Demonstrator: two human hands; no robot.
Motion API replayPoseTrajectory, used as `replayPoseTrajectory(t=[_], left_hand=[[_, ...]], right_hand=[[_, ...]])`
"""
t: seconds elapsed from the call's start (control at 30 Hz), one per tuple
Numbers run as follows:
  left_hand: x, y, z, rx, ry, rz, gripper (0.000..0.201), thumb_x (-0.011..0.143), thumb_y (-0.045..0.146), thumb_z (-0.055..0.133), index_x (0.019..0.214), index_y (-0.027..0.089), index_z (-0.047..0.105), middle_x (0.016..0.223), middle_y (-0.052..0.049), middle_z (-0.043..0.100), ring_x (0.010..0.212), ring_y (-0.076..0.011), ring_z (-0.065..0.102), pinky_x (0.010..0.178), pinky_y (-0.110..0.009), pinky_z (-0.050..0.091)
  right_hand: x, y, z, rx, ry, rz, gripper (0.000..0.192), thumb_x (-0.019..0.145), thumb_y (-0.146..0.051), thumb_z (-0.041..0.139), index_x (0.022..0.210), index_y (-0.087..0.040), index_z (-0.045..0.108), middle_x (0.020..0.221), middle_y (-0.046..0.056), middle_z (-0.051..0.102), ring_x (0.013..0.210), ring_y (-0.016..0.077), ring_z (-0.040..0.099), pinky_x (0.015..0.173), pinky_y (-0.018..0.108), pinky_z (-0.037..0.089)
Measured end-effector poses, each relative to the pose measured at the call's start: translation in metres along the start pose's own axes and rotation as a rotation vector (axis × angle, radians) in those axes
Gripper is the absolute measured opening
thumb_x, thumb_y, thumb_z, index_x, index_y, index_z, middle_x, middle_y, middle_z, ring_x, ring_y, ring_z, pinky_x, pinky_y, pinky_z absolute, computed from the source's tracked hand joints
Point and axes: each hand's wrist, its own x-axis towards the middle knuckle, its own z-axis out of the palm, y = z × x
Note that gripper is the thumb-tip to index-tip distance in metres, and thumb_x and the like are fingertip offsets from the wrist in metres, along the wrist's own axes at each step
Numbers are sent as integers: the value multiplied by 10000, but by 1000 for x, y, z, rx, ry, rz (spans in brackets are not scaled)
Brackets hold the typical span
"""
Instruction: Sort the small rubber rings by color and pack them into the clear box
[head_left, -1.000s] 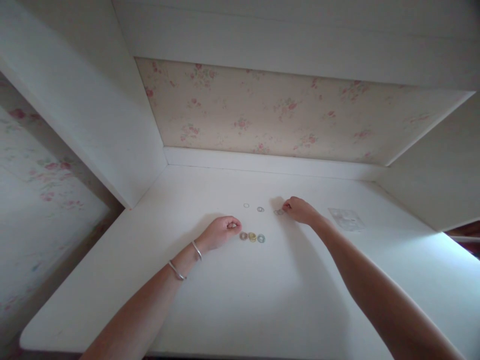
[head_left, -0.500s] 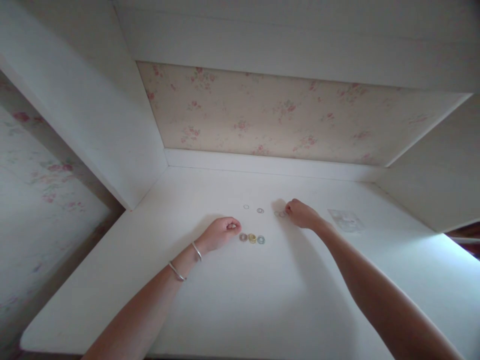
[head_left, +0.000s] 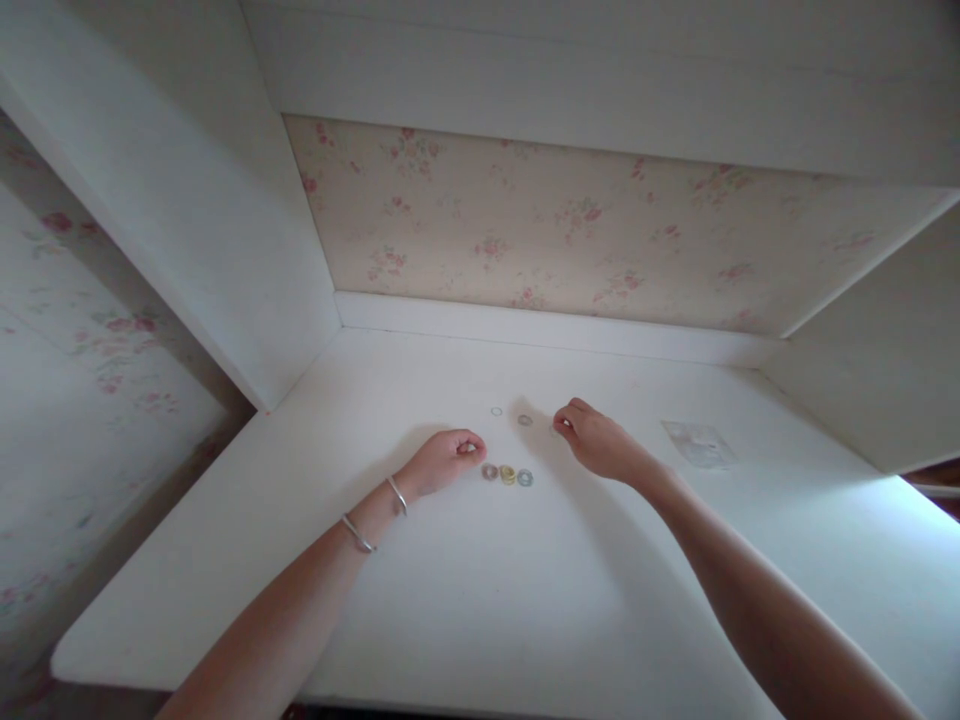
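My left hand (head_left: 448, 456) rests on the white table, its fingers curled and thumb and forefinger pressed together. Whatever may be in that pinch is hidden. Just right of its fingertips, small thin rings lie in a row of piles by colour: pinkish-brown rings (head_left: 490, 472), yellow rings (head_left: 508, 475) and blue-green rings (head_left: 525, 478). Farther back are a single pale ring (head_left: 496, 411) and a greyish ring pile (head_left: 525, 420). My right hand (head_left: 592, 436) is closed in a pinch, slightly above the table. Its fingers partly cover a faint ring (head_left: 554, 431); what they hold is too small to name.
A flat clear plastic bag (head_left: 699, 444) lies on the table (head_left: 465, 610) to the right. A white side panel (head_left: 225, 220) stands at the left, and a low white ledge (head_left: 555, 326) runs along the flowered back wall (head_left: 487, 215).
My right hand has moved a little left and lifted from the faint rings, of which fewer show now. My left hand stays in place. The view has shifted slightly.
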Motion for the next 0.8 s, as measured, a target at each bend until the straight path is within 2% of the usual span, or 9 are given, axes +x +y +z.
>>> replayPoseTrajectory(t=[0.2, 0.4, 0.57, 0.67, 0.8], left_hand=[[1, -4, 2, -30, -7, 1, 299, 792, 423, 529, 880, 166, 654, 760, -12, 635, 673, -137, 537, 605, -232, 380], [1, -5, 1, -15, -15, 18, 290, 798, 408, 521, 878, 162, 652, 761, -16, 630, 686, -137, 541, 617, -229, 387], [2, -6, 1, -19, -23, 13, 302, 800, 422, 519, 881, 161, 648, 738, -10, 617, 673, -134, 531, 609, -229, 382], [2, -6, 1, -23, -26, 20, 301, 800, 420, 522, 884, 160, 649, 756, -12, 622, 680, -134, 530, 618, -230, 383], [2, -5, 0, -12, -20, 19, 303, 797, 416, 525, 892, 159, 653, 758, -13, 620, 684, -135, 529, 614, -229, 380]], right_hand=[[-24, -35, 12, -59, -132, -181, 233, 918, -232, 357, 904, -190, 585, 969, 73, 569, 765, 155, 586, 633, 258, 371], [-27, -40, 17, -153, -182, -206, 209, 912, -192, 360, 918, -181, 569, 972, 68, 554, 728, 141, 585, 595, 257, 359], [-27, -45, 16, -140, -189, -201, 224, 910, -186, 352, 931, -195, 575, 981, 54, 558, 753, 143, 586, 608, 254, 354], [-26, -41, 18, -74, -142, -158, 228, 914, -224, 367, 918, -202, 594, 975, 51, 569, 776, 140, 582, 630, 246, 350], [-22, -10, 30, 40, 59, -3, 239, 910, -281, 393, 893, -212, 621, 941, 40, 579, 771, 132, 567, 663, 241, 358]])
